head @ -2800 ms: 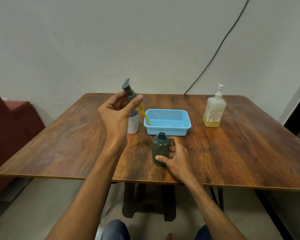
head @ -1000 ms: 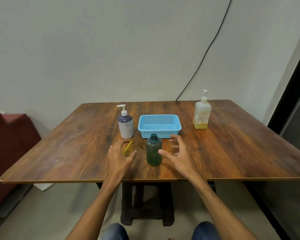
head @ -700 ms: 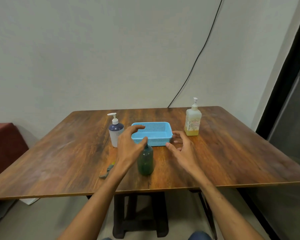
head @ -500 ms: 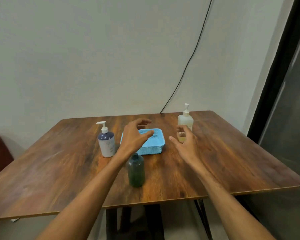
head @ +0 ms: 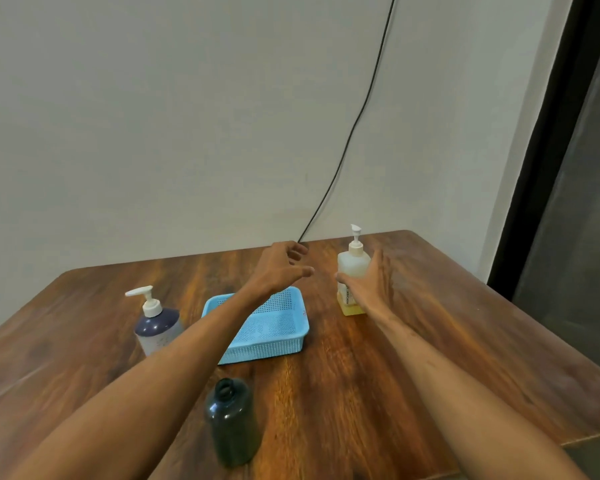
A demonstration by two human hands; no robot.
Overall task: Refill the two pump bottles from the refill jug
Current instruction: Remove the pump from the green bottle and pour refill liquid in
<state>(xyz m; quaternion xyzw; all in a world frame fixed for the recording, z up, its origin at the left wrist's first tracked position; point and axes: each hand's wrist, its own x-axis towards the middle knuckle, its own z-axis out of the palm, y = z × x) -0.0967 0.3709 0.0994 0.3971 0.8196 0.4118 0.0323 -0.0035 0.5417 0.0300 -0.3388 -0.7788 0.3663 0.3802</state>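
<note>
Jug (head: 352,271) of pale translucent plastic, white pump on top and a shallow yellow layer at its base, stands near the tabletop's (head: 447,341) far right corner. My right hand (head: 369,284) is spread against its right side, thumb across the front, fingers not yet closed round it. My left hand (head: 281,268) hovers open just left of it, above the far rim of one blue perforated basket (head: 267,336). Two bottles: a dark green round one (head: 232,422), uncapped, near the front edge, and a white one (head: 155,325) with a navy shoulder and white pump, left of the basket.
</note>
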